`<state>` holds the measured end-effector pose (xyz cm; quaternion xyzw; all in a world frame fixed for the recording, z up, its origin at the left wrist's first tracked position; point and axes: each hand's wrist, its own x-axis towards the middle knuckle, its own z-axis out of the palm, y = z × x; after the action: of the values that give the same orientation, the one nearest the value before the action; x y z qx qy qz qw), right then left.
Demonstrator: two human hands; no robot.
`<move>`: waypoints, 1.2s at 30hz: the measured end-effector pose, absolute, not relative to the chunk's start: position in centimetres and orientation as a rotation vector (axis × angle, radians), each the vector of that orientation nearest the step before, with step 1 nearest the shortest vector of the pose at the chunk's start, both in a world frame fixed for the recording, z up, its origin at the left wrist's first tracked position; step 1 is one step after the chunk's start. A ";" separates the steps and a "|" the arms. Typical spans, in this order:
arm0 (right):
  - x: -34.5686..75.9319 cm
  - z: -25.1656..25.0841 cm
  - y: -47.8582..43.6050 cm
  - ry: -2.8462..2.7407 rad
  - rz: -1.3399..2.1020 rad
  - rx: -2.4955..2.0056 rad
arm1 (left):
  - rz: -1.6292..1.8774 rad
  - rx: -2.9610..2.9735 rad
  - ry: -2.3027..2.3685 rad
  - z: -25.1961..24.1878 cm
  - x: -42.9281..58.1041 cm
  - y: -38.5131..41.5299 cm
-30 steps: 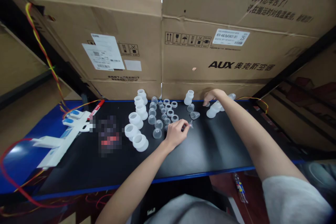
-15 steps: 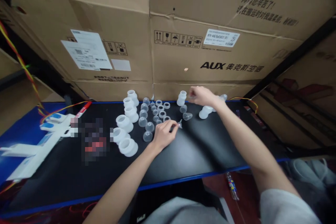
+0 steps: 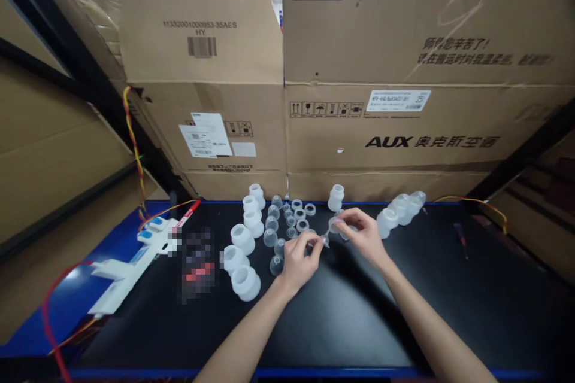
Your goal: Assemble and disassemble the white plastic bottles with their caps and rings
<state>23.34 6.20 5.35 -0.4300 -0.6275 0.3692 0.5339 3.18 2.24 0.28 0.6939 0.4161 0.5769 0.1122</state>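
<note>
My left hand (image 3: 299, 258) is closed in a pinch on a small clear plastic piece (image 3: 324, 240) just above the black mat (image 3: 359, 311). My right hand (image 3: 363, 233) sits right beside it, fingers curled around a small clear dome-shaped cap (image 3: 335, 224). The two hands nearly touch at the middle of the mat. Left of them stand several white funnel-shaped parts (image 3: 242, 238), clear caps (image 3: 277, 264) and white rings (image 3: 299, 213). A lone white part (image 3: 336, 197) stands behind my right hand.
A cluster of white and clear parts (image 3: 401, 209) lies right of my hands. A white and blue device (image 3: 135, 254) and a red marker (image 3: 187, 213) lie at the mat's left, with red and yellow wires (image 3: 132, 143). Stacked cardboard boxes (image 3: 381, 125) wall the back.
My right hand drew back from the far parts to meet my left hand, now holding a clear cap. The camera tilted up, showing more of the boxes.
</note>
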 end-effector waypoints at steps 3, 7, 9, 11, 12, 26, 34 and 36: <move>22.9 4.4 5.5 -1.390 0.875 -1.041 | 1.708 2.062 1.196 0.3 3.2 2.1; 22.1 3.6 4.2 -1.363 1.098 -0.953 | 1.712 2.107 1.209 0.3 3.4 2.0; 21.7 3.3 3.6 -1.361 1.147 -0.908 | 1.728 2.057 1.267 0.1 3.4 2.2; 21.4 3.0 3.2 -1.383 1.144 -0.877 | 1.733 2.001 1.295 -0.3 3.4 2.4; 21.2 2.8 3.1 -1.395 1.144 -0.863 | 1.724 1.988 1.299 -0.5 3.4 2.5; 20.6 3.5 1.9 -1.542 1.063 -0.808 | 1.689 1.993 1.275 -1.3 3.2 2.6; 21.3 3.0 2.0 -1.664 0.946 -0.745 | 1.738 1.908 1.167 -0.2 3.6 2.2; 21.2 2.7 2.0 -1.711 0.877 -0.715 | 1.706 1.860 1.129 0.0 3.6 2.3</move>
<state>21.21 1.98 2.67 -0.2981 -0.7134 0.3653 0.5184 3.61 2.28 -0.04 0.6609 0.4010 0.6061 0.1872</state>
